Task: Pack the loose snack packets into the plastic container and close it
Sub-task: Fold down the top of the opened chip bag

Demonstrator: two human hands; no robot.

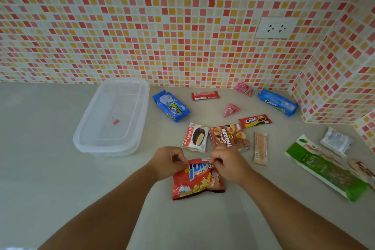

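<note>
Left fingers (pixel 181 159): pinching the top edge of the red potato snack bag (pixel 197 181).
Right fingers (pixel 213 160): pinching that same edge.
Bag: lying on the tabletop (pixel 50 168).
Plastic container (pixel 113 116): sitting left of and beyond the bag, lid on.
Choco Pie packet (pixel 195 137): lying just beyond the bag.

On the tabletop (pixel 50 148), the potato snack bag (pixel 197 180) lies nearest the person, with the left hand (pixel 167 161) on its upper left corner and the right hand (pixel 227 163) on its upper right. The plastic container (pixel 113 117) sits at ten o'clock from the bag, against the tiled wall (pixel 182 26). The Choco Pie packet (pixel 195 137) and the biscuit box (pixel 229 137) lie side by side at twelve o'clock, just behind the hands. The Oreo pack (pixel 278 102) lies at one o'clock, in the wall corner. The long packet (pixel 328 168) lies at three o'clock, well apart from the bag.
</note>
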